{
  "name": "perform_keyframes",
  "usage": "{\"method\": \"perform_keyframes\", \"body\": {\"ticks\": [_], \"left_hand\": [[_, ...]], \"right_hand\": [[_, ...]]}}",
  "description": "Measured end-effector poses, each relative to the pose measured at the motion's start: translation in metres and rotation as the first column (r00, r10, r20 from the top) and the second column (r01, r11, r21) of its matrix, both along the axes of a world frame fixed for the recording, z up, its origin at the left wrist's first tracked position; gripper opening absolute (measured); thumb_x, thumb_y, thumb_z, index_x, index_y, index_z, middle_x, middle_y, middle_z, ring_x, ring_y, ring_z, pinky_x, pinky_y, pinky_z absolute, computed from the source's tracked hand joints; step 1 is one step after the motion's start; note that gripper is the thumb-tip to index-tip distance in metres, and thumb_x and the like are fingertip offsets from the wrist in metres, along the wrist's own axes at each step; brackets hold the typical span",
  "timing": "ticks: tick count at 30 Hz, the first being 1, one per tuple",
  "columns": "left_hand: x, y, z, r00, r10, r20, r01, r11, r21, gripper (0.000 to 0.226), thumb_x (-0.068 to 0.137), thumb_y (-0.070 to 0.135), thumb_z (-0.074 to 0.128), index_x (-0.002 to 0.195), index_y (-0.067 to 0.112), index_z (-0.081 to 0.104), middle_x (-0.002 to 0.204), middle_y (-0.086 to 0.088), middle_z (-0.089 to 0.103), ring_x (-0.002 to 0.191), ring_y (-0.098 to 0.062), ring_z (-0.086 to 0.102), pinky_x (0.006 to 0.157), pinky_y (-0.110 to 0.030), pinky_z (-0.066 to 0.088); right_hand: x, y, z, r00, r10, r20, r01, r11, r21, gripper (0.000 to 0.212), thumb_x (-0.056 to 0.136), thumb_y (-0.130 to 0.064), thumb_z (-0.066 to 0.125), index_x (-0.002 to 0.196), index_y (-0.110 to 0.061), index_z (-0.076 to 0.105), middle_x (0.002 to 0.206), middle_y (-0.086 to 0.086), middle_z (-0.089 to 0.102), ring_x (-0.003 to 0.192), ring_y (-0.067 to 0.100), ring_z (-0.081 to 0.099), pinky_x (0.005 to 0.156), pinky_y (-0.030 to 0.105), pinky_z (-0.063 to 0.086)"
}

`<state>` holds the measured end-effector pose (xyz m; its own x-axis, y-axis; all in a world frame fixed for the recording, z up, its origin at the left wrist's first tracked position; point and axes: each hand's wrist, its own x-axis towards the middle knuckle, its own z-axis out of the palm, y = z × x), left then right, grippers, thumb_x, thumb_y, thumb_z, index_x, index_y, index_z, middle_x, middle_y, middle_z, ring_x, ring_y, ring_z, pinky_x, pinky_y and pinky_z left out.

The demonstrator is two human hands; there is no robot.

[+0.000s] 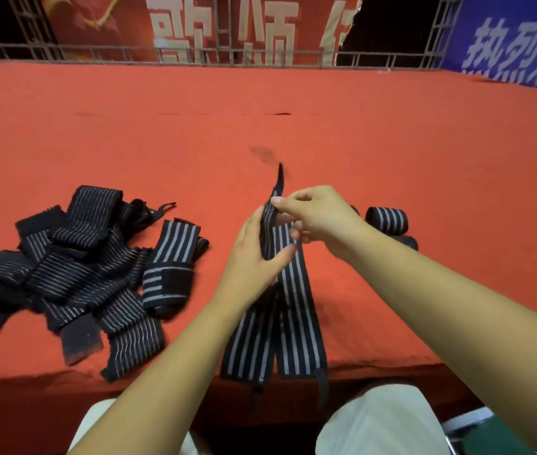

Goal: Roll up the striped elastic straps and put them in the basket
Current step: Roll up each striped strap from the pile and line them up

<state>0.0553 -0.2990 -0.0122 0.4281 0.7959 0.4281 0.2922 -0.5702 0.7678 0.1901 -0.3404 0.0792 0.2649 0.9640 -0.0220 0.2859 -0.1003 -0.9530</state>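
Judging from the grip, likely to lose the start of the roll: pinching only the narrow far end of the black elastic strap with grey stripes [288, 290] between thumb and forefinger of the right hand [316, 218], with little cloth under the pinch. Could spring back flat once slackened, being elastic, or wind crooked and telescope if not kept square to the stripes. Also lying doubled, two lengths side by side running toward the near edge, dark tabs hanging over it. Might drag off that edge, or tangle one length in the other during winding.

Right hand raised above the surface, wrist bent, remaining fingers curled loosely beneath the pinch. Left hand [254, 257] just beside it, gripping the same strap lower down, thumb laid across the front of the stripes, fingers behind and mostly hidden. Both forearms reaching in from the near edge and converging on the strap.

Further out, on the red cloth-covered surface [359, 142]: to the left, a heap of loose striped straps [63, 274], well apart from both hands and not yet rolled. To the right, a rolled striped strap [387, 220] just past the right wrist, with a second partly hidden behind the forearm. No basket in view, so cannot tell where to carry finished rolls.
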Motion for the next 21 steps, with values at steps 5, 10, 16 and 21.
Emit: {"method": "perform_keyframes", "body": {"ticks": [5, 10, 16, 21], "left_hand": [[-0.013, 0.005, 0.012, 0.980, 0.041, 0.196, -0.018, 0.993, -0.118, 0.029, 0.099, 0.010, 0.057, 0.125, 0.023, 0.061, 0.105, 0.021, 0.067, 0.107, -0.007, 0.064, 0.092, -0.016, 0.047], [-0.031, 0.008, 0.027, 0.894, -0.095, 0.437, 0.302, 0.849, -0.434, 0.023, 0.098, 0.009, 0.059, 0.118, 0.018, 0.066, 0.111, -0.002, 0.075, 0.104, -0.019, 0.071, 0.087, -0.030, 0.056], [-0.045, 0.018, 0.005, 0.978, -0.130, -0.160, 0.069, 0.938, -0.341, 0.035, 0.089, 0.018, 0.074, 0.119, 0.029, 0.058, 0.119, 0.017, 0.065, 0.103, -0.001, 0.060, 0.088, -0.017, 0.043], [-0.061, 0.035, -0.011, 0.927, -0.060, 0.369, 0.304, 0.697, -0.650, 0.022, 0.097, 0.009, 0.059, 0.118, 0.014, 0.064, 0.113, -0.009, 0.074, 0.103, -0.028, 0.071, 0.081, -0.035, 0.059]], "right_hand": [[0.005, 0.000, 0.002, 0.994, -0.007, 0.106, -0.001, 0.997, 0.077, 0.019, 0.088, -0.021, 0.074, 0.094, -0.003, 0.073, 0.080, 0.012, 0.074, 0.048, 0.012, 0.051, 0.047, 0.025, 0.040], [0.008, 0.013, -0.006, 0.991, 0.119, 0.052, -0.117, 0.992, -0.041, 0.025, 0.087, -0.027, 0.076, 0.094, -0.004, 0.072, 0.071, 0.005, 0.059, 0.051, 0.013, 0.047, 0.052, 0.027, 0.037], [0.001, 0.048, 0.001, 0.963, -0.014, -0.270, 0.021, 1.000, 0.023, 0.025, 0.087, -0.012, 0.076, 0.107, -0.006, 0.061, 0.074, 0.007, 0.061, 0.041, 0.009, 0.047, 0.042, 0.020, 0.036], [0.008, 0.075, 0.009, 0.933, -0.089, -0.349, 0.114, 0.992, 0.050, 0.015, 0.089, -0.010, 0.074, 0.092, -0.011, 0.059, 0.075, 0.007, 0.061, 0.043, 0.010, 0.047, 0.044, 0.022, 0.038]]}}
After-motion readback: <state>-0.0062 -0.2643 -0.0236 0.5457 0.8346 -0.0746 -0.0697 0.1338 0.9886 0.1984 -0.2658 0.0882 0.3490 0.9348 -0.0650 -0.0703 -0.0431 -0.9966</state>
